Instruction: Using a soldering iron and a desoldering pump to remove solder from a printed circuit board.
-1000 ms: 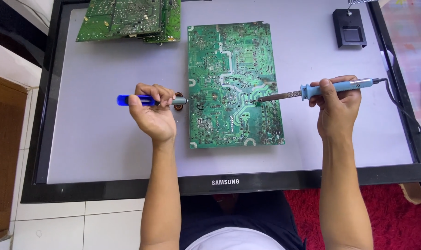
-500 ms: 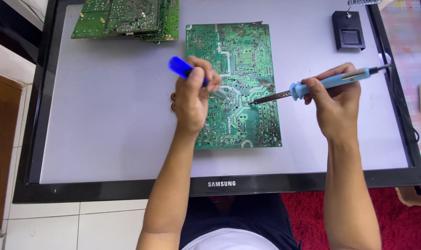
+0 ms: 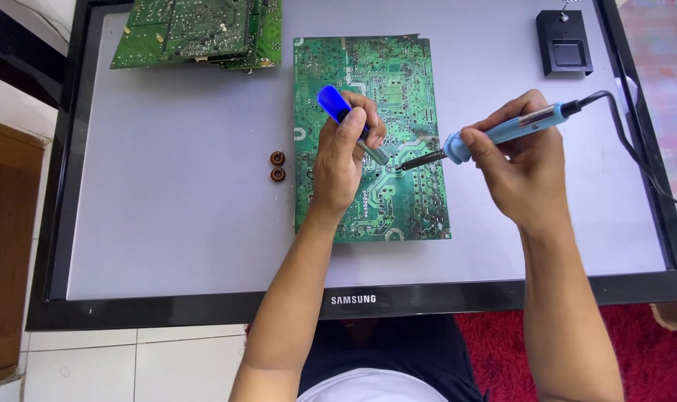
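A: Fingers status?

B: Left hand [image 3: 340,160] fingers wrapped around the pump [image 3: 351,123], blue end up and away toward the far left, metal nozzle down on the board [image 3: 372,134]. Right hand [image 3: 518,165] fingers pinched around the iron [image 3: 495,134] at its blue grip, cord trailing off toward the right edge.

A: Axes?

B: Iron runs from upper right down to lower left, tip just right of the pump nozzle. Pump slants the other way, upper left to lower right. The two points nearly meet at one spot near the board's middle, slightly right of centre.

A: Which hand's closer?

B: Left; it sits over the board. Right hand hangs off the board's right edge, only the iron shaft reaching in.

A: Rest?

B: Board lies flat on the screen [image 3: 174,223], long axis front to back. Two coils [image 3: 277,166] just off its left edge. Board stack [image 3: 197,30] at far left corner, black stand [image 3: 566,43] at far right.
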